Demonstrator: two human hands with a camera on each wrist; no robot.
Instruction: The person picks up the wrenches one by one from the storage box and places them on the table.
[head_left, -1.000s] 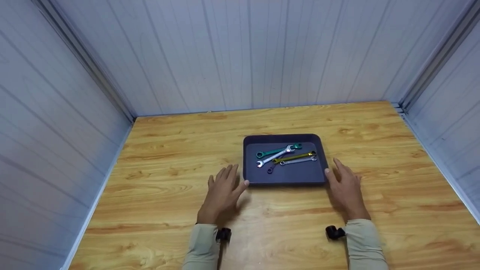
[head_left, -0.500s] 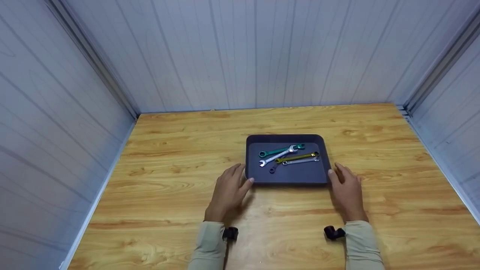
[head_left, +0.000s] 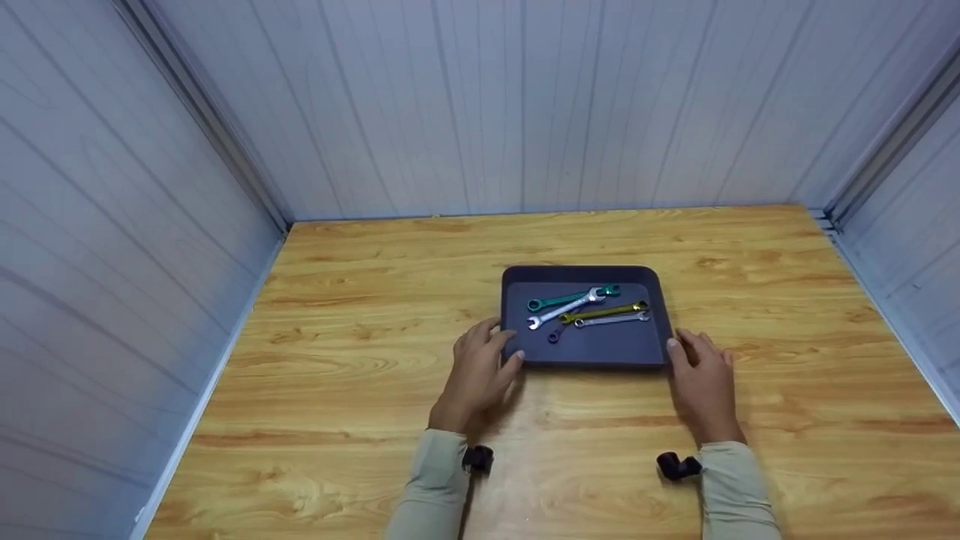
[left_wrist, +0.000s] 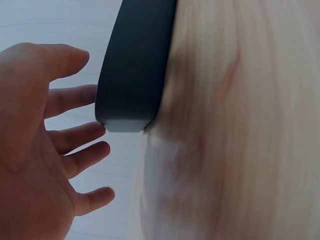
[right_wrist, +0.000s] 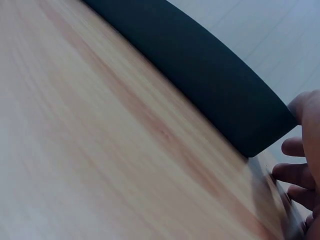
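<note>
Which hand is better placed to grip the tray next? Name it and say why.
Probably the right hand: its thumb appears to touch the tray at its near right corner. The left hand sits by the near left corner, but its wrist view shows the thumb clear of the tray.

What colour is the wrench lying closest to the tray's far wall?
Green. That wrench shows best in the head view.

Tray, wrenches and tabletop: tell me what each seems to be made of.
Tray: probably plastic, dark and matte, with smooth, rounded, moulded-looking corners.
Wrenches: likely metal, with bright glints on several; the coloured finishes could be plating or paint.
Tabletop: wood-look, lightly glossy, showing grain and soft reflections; solid wood or laminate, I can't tell.
</note>
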